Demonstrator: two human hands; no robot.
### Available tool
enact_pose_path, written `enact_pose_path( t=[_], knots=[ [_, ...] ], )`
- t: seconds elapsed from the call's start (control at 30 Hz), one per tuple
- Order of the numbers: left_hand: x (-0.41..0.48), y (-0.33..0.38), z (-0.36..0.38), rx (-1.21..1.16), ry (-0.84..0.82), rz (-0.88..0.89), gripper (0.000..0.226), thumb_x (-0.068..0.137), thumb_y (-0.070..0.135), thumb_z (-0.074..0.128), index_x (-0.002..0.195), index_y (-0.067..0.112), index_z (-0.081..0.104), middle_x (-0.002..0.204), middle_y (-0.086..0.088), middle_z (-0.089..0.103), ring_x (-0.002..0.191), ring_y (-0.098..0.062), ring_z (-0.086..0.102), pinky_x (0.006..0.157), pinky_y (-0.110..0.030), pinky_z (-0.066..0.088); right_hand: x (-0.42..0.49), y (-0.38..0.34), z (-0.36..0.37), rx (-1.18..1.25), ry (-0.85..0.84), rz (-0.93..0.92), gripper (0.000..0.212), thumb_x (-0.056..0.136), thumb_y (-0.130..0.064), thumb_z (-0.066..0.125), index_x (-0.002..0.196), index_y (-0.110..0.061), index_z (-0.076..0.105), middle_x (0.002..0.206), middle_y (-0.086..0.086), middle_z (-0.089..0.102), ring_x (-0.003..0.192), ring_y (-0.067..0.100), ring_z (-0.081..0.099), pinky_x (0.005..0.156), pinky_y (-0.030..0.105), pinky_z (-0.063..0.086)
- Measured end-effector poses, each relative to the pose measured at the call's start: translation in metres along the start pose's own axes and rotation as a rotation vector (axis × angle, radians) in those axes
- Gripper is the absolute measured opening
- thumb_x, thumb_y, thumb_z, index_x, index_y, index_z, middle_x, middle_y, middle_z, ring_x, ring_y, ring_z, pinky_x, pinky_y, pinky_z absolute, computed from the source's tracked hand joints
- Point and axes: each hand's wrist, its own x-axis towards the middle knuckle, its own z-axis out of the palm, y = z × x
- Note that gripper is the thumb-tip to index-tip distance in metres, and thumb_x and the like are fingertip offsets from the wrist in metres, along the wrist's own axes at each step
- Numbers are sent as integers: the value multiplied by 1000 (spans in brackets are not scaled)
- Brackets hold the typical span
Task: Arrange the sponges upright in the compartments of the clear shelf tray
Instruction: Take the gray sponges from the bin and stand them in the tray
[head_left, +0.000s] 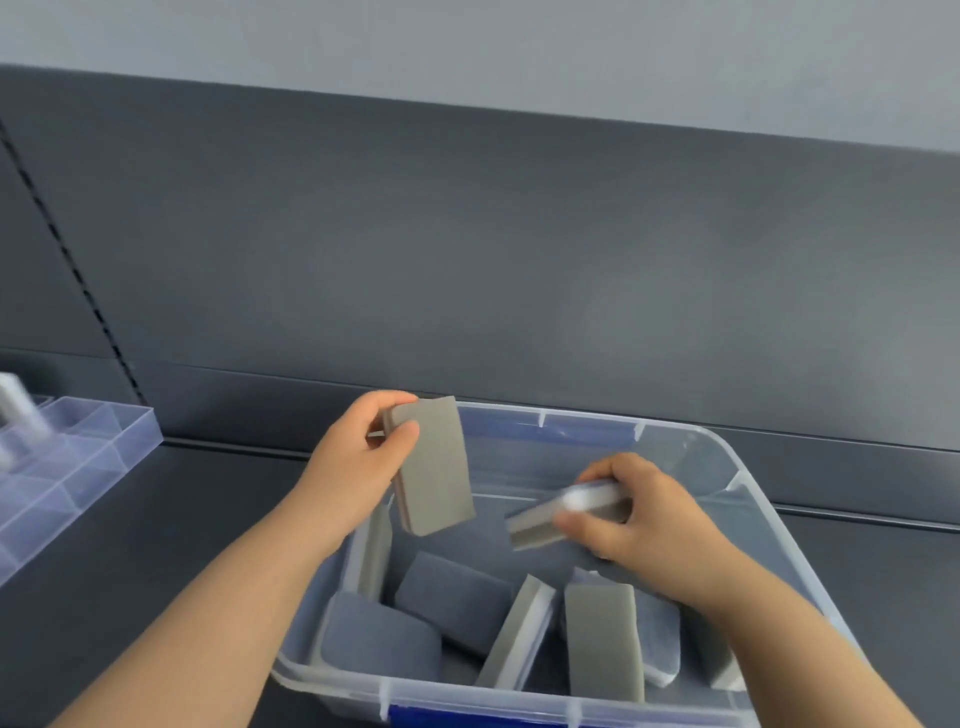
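Observation:
My left hand (358, 467) grips a grey sponge (434, 467) by its upper end, holding it upright above the clear plastic bin (675, 441). My right hand (639, 512) holds a second grey-and-white sponge (540, 522), blurred and lying roughly flat, over the bin's middle. Several more grey and blue-grey sponges (454, 603) lie loose in the bin's bottom. The clear shelf tray (93, 452) with its divided compartments sits at the far left on the shelf, well apart from both hands. A blurred sponge (21, 410) stands in it near the frame's edge.
The bin stands on a dark shelf (182, 519) with a dark back panel (467, 260) close behind. A slotted upright runs down the panel at the left, just behind the tray. Bare shelf lies between tray and bin.

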Motion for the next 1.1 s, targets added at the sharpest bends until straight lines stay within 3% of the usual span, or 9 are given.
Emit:
enact_pose_path(
  t=[0.2, 0.37, 0.53, 0.7, 0.77, 0.87, 0.93, 1.0, 1.1],
  knots=[
    [1, 3, 4, 48, -174, -29, 16, 87, 11, 62, 96, 23, 64, 100, 3, 67, 85, -13, 67, 73, -36, 57, 3, 6, -8, 45, 56, 89, 19, 77, -34, 71, 81, -25, 55, 78, 3, 59, 45, 10, 52, 39, 19, 43],
    [-2, 2, 14, 103, -285, -22, 22, 89, 14, 61, 103, 29, 61, 104, 9, 66, 91, -7, 65, 76, -31, 56, 3, 13, -9, 180, -84, 114, 30, 80, -12, 68, 105, -23, 54, 72, 9, 66, 47, 19, 60, 51, 28, 50],
    [-2, -3, 14, 265, -242, 20, 28, 87, 19, 63, 107, 37, 57, 108, 21, 60, 92, 5, 60, 76, -12, 44, 4, 24, -15, 428, 2, 174, 24, 84, -23, 65, 106, -16, 58, 88, 10, 69, 63, 15, 63, 52, 23, 47],
    [-7, 0, 23, 288, -290, -1, 29, 88, 22, 62, 112, 37, 55, 110, 26, 54, 97, 8, 54, 75, -6, 40, 5, 30, -10, 550, 25, 216, 36, 77, -20, 73, 106, -17, 52, 96, 7, 70, 80, 19, 66, 70, 38, 54],
    [-8, 5, 29, 264, -257, 31, 28, 89, 20, 61, 111, 36, 55, 110, 24, 57, 97, 7, 54, 76, -4, 39, 3, 28, -8, 455, -39, 221, 42, 71, -21, 77, 103, -25, 49, 96, 5, 68, 81, 22, 67, 70, 43, 57],
    [-7, 12, 33, 262, -176, 108, 30, 88, 20, 61, 105, 43, 53, 108, 18, 60, 94, 2, 57, 81, -12, 43, 2, 21, -12, -6, -157, 130, 44, 66, -29, 77, 100, -34, 49, 91, -5, 61, 80, 12, 61, 63, 24, 52],
    [-9, 18, 37, 267, -197, 167, 32, 88, 21, 62, 102, 47, 51, 109, 18, 58, 96, 1, 56, 86, -18, 43, 2, 15, -11, -262, -200, 43, 36, 67, -32, 73, 94, -30, 49, 86, -8, 57, 78, 12, 57, 66, 24, 49],
    [-11, 22, 42, 287, -221, 222, 36, 87, 20, 62, 102, 50, 49, 111, 19, 55, 99, 2, 55, 90, -20, 43, 2, 8, -7, -398, -181, -13, 32, 70, -37, 70, 83, -25, 43, 80, -8, 53, 77, 16, 54, 67, 29, 47],
    [-9, 21, 45, 227, -110, 233, 41, 88, 11, 60, 115, 41, 49, 115, 11, 54, 105, -8, 55, 95, -29, 44, 1, 3, -4, -431, -103, -23, 40, 74, -52, 63, 88, -22, 40, 79, -8, 54, 77, 20, 56, 67, 32, 47]
  ],
)
